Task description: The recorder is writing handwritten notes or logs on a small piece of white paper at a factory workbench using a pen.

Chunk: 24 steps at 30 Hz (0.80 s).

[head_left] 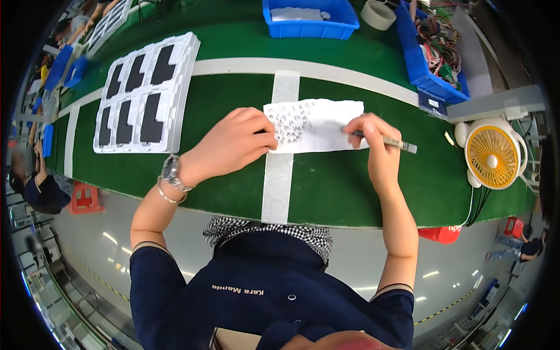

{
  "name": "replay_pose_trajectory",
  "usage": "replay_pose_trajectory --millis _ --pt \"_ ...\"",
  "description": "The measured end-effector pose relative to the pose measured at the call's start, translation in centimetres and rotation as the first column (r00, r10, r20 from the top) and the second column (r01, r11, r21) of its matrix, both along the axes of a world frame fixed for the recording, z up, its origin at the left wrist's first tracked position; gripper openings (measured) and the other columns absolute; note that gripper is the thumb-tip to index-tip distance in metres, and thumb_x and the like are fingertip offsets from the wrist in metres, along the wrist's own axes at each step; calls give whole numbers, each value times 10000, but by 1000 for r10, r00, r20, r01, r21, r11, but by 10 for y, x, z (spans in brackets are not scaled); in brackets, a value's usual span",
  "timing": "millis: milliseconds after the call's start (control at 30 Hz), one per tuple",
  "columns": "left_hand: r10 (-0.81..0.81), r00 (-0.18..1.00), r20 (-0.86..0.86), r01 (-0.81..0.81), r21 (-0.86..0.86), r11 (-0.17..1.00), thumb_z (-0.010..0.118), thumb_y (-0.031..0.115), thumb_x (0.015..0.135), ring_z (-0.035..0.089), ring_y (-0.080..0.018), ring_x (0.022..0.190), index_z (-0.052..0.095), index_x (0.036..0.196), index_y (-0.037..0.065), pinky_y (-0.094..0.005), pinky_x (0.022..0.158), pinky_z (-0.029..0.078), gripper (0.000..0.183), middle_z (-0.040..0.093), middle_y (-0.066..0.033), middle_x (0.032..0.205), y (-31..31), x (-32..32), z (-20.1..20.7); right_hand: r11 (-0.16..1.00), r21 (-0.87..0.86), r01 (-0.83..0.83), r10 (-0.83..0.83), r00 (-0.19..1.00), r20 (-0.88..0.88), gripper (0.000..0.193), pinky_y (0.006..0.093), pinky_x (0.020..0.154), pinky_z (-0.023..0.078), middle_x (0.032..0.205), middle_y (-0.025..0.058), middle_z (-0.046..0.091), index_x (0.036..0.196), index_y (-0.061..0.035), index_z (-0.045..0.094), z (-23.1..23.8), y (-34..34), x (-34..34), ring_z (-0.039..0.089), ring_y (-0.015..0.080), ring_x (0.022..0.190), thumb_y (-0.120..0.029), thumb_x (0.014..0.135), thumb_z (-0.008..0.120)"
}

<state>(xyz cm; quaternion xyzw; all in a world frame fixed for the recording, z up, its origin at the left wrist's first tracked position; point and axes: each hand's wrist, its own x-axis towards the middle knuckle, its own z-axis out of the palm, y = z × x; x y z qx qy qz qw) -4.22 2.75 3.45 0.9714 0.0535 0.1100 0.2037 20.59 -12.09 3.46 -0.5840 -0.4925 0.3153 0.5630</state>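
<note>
A white sheet of paper with rows of handwriting on its left part lies on the green table, partly over a pale tape strip. My left hand rests at the sheet's left edge, its fingers curled and pressed down there; whether they pinch the paper is hidden. In my right hand is a slim grey pen, gripped between thumb and fingers over the right end of the paper. The pen's rear end points right; its tip is hidden by the fingers.
To the left stands a white plastic tray with several black flat parts. Blue bins stand at the back; the right one holds wires. A tape roll and a small yellow fan are at the right.
</note>
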Motion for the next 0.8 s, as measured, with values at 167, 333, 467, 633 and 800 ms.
replay_pose_trajectory --millis 167,333,467,633,800 --pt "154 984 -88 -164 -122 979 716 214 729 526 -309 1029 553 1180 61 -410 864 444 504 548 -105 1091 -27 -22 21 953 -174 -247 224 965 -139 154 217 561 413 661 25 595 890 2 646 16 -8 -33 533 65 606 -139 907 587" --pt "53 999 -13 -54 -132 990 701 317 775 548 -247 845 557 991 58 -355 722 457 367 534 -72 910 -53 -4 3 902 -167 -397 344 897 -276 121 211 582 431 698 15 585 851 -18 540 2 -12 -54 521 52 628 -40 845 659" --pt "-19 998 67 22 -47 999 715 310 753 540 -209 722 534 796 74 -324 621 448 301 505 -57 776 -49 8 -9 878 -225 -422 356 891 -282 111 219 560 421 669 7 553 837 -18 523 3 -12 -51 503 59 607 -23 840 634" --pt "-100 994 43 106 -165 981 672 302 794 544 -209 564 524 747 72 -336 506 435 278 504 -41 636 -56 0 -15 825 -213 -524 487 849 -205 96 259 520 407 684 23 544 825 -24 518 16 -16 -45 522 104 584 0 825 610" --pt "-249 966 -66 187 -484 855 632 289 840 542 -258 523 537 760 45 -352 480 424 273 512 -67 594 -48 -12 -8 993 83 -88 117 879 -461 133 245 461 321 583 6 455 841 -60 464 25 -29 -20 400 77 517 -118 871 581"
